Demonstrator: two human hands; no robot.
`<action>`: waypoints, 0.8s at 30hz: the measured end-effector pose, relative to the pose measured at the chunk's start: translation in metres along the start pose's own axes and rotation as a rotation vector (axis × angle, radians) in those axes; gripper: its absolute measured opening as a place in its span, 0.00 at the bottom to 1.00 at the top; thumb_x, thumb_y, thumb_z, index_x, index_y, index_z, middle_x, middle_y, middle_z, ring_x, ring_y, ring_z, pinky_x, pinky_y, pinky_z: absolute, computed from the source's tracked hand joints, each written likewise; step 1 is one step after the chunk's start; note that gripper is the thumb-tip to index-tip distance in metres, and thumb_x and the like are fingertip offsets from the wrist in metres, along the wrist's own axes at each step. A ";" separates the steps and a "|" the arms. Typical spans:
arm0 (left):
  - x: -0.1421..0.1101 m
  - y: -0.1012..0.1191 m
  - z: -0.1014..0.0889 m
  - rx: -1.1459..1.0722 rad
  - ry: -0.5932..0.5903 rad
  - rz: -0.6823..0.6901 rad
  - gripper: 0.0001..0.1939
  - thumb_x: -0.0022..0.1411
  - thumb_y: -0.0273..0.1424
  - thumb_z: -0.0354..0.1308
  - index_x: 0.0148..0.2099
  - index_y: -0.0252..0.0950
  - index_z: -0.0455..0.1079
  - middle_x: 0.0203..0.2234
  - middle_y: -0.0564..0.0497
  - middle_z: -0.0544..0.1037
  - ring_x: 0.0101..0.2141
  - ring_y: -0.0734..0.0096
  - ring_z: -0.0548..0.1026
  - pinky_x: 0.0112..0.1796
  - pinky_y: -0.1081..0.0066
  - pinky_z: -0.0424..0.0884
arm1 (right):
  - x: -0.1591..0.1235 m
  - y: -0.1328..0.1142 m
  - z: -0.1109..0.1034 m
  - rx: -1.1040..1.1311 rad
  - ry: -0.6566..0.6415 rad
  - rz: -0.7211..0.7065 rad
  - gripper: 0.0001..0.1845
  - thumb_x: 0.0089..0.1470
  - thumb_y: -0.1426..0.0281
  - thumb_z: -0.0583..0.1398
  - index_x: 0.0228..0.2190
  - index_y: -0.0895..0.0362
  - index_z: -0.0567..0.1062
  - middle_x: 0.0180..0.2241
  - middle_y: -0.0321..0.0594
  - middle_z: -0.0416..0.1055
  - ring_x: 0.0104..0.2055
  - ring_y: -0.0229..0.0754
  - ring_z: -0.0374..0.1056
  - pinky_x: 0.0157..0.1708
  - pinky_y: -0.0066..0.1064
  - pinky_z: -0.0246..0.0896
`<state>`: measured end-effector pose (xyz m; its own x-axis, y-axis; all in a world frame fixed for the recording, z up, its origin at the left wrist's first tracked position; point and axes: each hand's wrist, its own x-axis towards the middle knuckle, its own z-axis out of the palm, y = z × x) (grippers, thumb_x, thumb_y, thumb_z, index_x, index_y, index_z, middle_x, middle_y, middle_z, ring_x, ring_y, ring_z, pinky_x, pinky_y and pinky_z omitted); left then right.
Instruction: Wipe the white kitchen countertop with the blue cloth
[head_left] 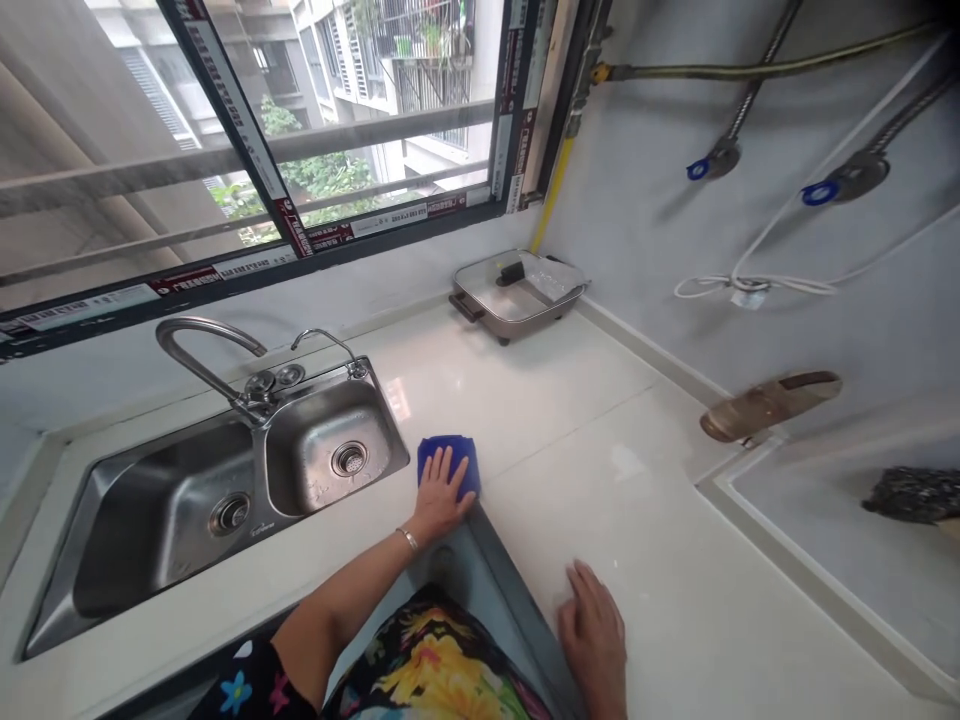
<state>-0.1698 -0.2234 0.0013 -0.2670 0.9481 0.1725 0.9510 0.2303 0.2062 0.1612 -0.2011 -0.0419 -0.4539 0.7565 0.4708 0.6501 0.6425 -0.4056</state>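
Note:
A folded blue cloth (pixel 460 452) lies on the white countertop, at the corner just right of the sink. My left hand (pixel 442 492) rests flat on top of it with the fingers spread, covering its middle. My right hand (pixel 594 625) is lower right, by the counter's front edge, holding nothing. Its fingers are loosely extended over the counter surface, and part of the hand is cut off by the bottom of the view.
A double steel sink (pixel 259 470) with a curved faucet (pixel 199 325) is at left under the window. An electric pan with a glass lid (pixel 517 290) stands in the back corner. Hoses and a tied white cord (pixel 739 285) hang on the right wall, above a brown pipe (pixel 765 405).

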 end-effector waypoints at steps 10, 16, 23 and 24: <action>-0.101 -0.049 -0.037 0.062 -0.045 0.044 0.35 0.69 0.42 0.54 0.73 0.41 0.52 0.72 0.40 0.48 0.71 0.47 0.45 0.66 0.45 0.53 | 0.000 -0.001 -0.003 -0.004 0.035 -0.031 0.24 0.63 0.72 0.52 0.60 0.58 0.66 0.59 0.50 0.69 0.62 0.49 0.64 0.61 0.50 0.60; -0.176 -0.096 -0.069 0.113 -0.063 0.051 0.34 0.70 0.41 0.53 0.73 0.42 0.51 0.72 0.39 0.49 0.70 0.45 0.49 0.64 0.43 0.58 | 0.000 -0.002 -0.004 -0.006 0.037 -0.036 0.25 0.62 0.73 0.52 0.60 0.58 0.65 0.59 0.49 0.69 0.62 0.49 0.64 0.62 0.49 0.59; -0.185 -0.120 -0.080 0.123 -0.168 0.147 0.42 0.65 0.44 0.58 0.75 0.38 0.47 0.72 0.37 0.48 0.70 0.43 0.51 0.64 0.43 0.56 | 0.001 -0.003 -0.004 -0.027 0.027 -0.008 0.26 0.62 0.73 0.53 0.61 0.56 0.64 0.59 0.48 0.69 0.62 0.48 0.64 0.62 0.49 0.59; -0.182 -0.118 -0.077 0.132 -0.162 0.141 0.43 0.65 0.44 0.58 0.75 0.38 0.46 0.72 0.37 0.48 0.70 0.43 0.50 0.64 0.42 0.55 | 0.002 -0.004 -0.004 -0.027 0.026 -0.005 0.26 0.62 0.73 0.53 0.61 0.56 0.65 0.59 0.48 0.69 0.62 0.48 0.64 0.62 0.49 0.59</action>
<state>-0.2454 -0.4401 0.0195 -0.1121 0.9932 0.0319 0.9920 0.1100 0.0612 0.1608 -0.2028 -0.0362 -0.4417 0.7497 0.4928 0.6641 0.6426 -0.3823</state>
